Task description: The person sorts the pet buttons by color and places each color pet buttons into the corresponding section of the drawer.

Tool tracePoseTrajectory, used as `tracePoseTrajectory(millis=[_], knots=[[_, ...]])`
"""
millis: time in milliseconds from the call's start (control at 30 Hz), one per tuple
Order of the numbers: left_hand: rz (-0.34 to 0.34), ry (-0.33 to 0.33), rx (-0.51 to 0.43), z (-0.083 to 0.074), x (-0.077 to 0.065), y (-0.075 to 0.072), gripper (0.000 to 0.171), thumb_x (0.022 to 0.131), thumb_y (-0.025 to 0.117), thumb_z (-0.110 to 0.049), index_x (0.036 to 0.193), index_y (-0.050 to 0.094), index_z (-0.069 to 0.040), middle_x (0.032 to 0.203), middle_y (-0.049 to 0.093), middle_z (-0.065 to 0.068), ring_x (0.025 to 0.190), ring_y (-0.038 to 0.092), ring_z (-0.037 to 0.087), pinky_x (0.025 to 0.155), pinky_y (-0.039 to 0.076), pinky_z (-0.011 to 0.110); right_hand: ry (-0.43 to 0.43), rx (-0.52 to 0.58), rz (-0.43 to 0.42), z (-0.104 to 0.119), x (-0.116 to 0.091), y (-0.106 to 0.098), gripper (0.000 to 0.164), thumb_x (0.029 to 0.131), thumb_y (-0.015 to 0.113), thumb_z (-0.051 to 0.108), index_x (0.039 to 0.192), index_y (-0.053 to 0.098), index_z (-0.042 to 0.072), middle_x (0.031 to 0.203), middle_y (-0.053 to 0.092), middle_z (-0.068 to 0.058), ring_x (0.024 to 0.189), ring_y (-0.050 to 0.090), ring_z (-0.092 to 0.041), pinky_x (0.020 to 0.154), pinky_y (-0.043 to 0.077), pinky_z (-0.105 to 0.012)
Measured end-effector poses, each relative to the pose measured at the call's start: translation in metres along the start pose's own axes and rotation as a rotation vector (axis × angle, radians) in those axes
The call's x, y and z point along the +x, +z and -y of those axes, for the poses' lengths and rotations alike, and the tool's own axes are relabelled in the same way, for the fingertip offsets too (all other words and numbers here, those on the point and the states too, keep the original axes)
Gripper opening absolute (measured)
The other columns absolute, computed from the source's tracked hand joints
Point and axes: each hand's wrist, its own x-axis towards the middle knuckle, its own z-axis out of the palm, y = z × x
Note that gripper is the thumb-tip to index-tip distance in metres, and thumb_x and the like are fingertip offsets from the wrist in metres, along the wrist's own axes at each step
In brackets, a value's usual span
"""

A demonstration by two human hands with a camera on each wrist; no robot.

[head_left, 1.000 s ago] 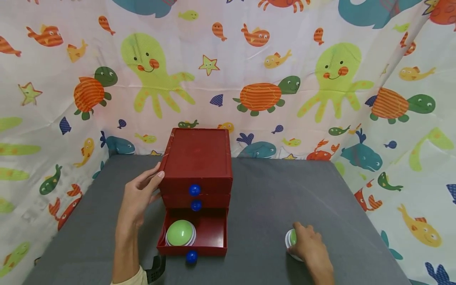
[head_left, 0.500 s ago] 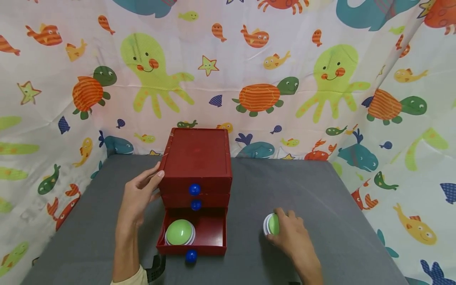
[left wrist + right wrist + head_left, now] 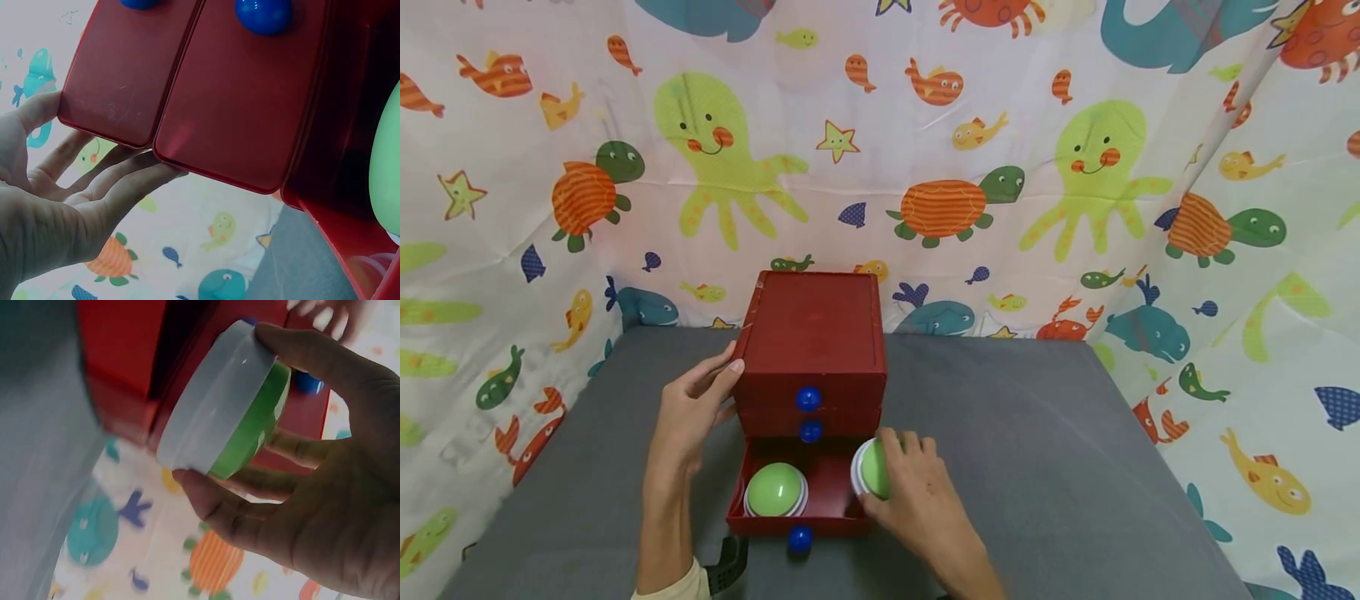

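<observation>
My right hand holds a round white object with a green dome, thumb and fingers spread around its rim. It is tilted over the right side of the pulled-out bottom drawer. The right wrist view shows the white base between thumb and fingers. In the drawer's left half lies a matching green-domed object. My left hand rests against the left side of the red chest of drawers, its thumb at the upper front corner and fairly straight fingers along the side.
The two upper drawers are closed and carry blue ball knobs; the bottom drawer's blue knob sticks out in front. A grey tabletop spreads around the chest. Behind and beside it hangs a sea-animal cloth.
My right hand has carried the green-domed object leftward from the table on the right to the drawer's right side. My left hand stays at the chest.
</observation>
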Motion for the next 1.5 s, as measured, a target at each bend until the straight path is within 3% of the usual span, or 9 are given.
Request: tracePoseTrajectory(millis=[300,567,700,800,1000,1167,1333,1500], knots=[[0.006,-0.010,-0.016,0.003,-0.001,-0.002,0.063,0.104,0.060,-0.047,0.161,0.042,-0.026,0.166,0.042,0.015,0.145,0.052,0.040,0.110,0.048,0.052,-0.177,-0.126,0.020,0.036,0.016,0.027,0.061,0.082,0.088,0.041,0.131,0.067,0.011,0.104,0.067,-0.011,0.081,0.054,-0.020,0.065,0.050,-0.031],[0.017,0.002,-0.012,-0.001,0.000,0.001,0.063,0.104,0.061,-0.048,0.160,0.044,-0.025,0.165,0.044,0.014,0.144,0.054,0.039,0.109,0.049,0.053,-0.122,-0.247,0.102,0.041,0.032,0.041,0.035,0.079,0.090,0.036,0.094,0.071,0.012,0.082,0.062,-0.006,0.073,0.054,-0.022,0.063,0.051,-0.035],[0.018,0.011,-0.009,-0.002,0.000,0.003,0.063,0.104,0.061,-0.047,0.160,0.044,-0.023,0.164,0.045,0.014,0.143,0.055,0.040,0.108,0.049,0.054,-0.108,-0.277,0.119,0.042,0.035,0.047,0.032,0.077,0.091,0.031,0.093,0.070,0.012,0.085,0.066,-0.008,0.074,0.058,-0.025,0.066,0.055,-0.040],[0.020,0.017,-0.006,-0.003,0.000,0.003,0.063,0.104,0.061,-0.047,0.160,0.044,-0.023,0.165,0.045,0.014,0.144,0.055,0.040,0.108,0.050,0.054,-0.094,-0.290,0.136,0.042,0.037,0.047,0.039,0.076,0.093,0.037,0.095,0.071,0.011,0.086,0.068,-0.008,0.076,0.060,-0.025,0.068,0.056,-0.040],[0.017,0.022,-0.007,-0.004,0.001,0.003,0.062,0.104,0.061,-0.047,0.160,0.045,-0.024,0.164,0.045,0.013,0.143,0.055,0.039,0.108,0.050,0.053,-0.081,-0.261,0.195,0.040,0.037,0.047,0.037,0.078,0.093,0.040,0.092,0.073,0.011,0.086,0.069,-0.007,0.076,0.059,-0.024,0.071,0.056,-0.040],[0.016,0.015,-0.008,-0.006,0.002,0.003,0.062,0.104,0.061,-0.047,0.160,0.045,-0.024,0.165,0.045,0.012,0.144,0.054,0.038,0.109,0.049,0.053,-0.078,-0.286,0.171,0.039,0.037,0.055,0.045,0.076,0.095,0.033,0.108,0.071,0.011,0.093,0.069,-0.010,0.079,0.061,-0.026,0.071,0.058,-0.040],[0.021,0.009,-0.013,-0.004,0.002,0.004,0.063,0.104,0.061,-0.047,0.160,0.044,-0.024,0.165,0.044,0.013,0.144,0.054,0.039,0.110,0.048,0.052,-0.081,-0.298,0.151,0.038,0.035,0.059,0.043,0.077,0.094,0.031,0.106,0.070,0.010,0.093,0.068,-0.011,0.079,0.060,-0.027,0.071,0.058,-0.040],[0.015,-0.010,-0.010,0.000,-0.002,0.002,0.062,0.105,0.059,-0.046,0.161,0.043,-0.026,0.165,0.043,0.014,0.144,0.054,0.039,0.109,0.048,0.051,-0.162,-0.243,-0.023,0.035,0.021,0.058,0.036,0.080,0.091,0.038,0.095,0.071,0.013,0.085,0.065,-0.004,0.071,0.056,-0.019,0.059,0.049,-0.029]])
